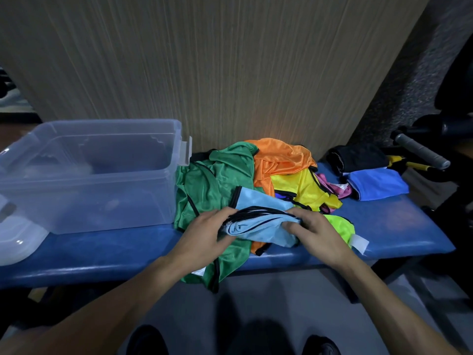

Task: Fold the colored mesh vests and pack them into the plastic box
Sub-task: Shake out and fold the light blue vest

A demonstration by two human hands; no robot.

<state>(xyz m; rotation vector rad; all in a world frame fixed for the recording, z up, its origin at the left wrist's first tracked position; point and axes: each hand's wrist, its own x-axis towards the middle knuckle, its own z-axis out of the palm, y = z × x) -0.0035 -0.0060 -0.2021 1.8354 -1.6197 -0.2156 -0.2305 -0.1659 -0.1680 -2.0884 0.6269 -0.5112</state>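
Observation:
A heap of mesh vests lies on a blue padded bench (394, 226): a green vest (210, 185) at the left, an orange vest (279, 157) at the back, a yellow vest (302, 187), a neon green vest (340, 226) and a pink vest (332, 189). On top at the front lies a bunched light blue vest (258, 230) with black trim. My left hand (207, 233) grips its left end. My right hand (314, 231) grips its right end. A clear plastic box (107, 193) stands at the left of the heap.
A folded blue vest (378, 184) and a folded black cloth (358, 155) lie at the bench's right end. The box lid (18, 239) leans at the far left. A wooden panel stands behind the bench. Exercise equipment with a grey handle (419, 151) is at the right.

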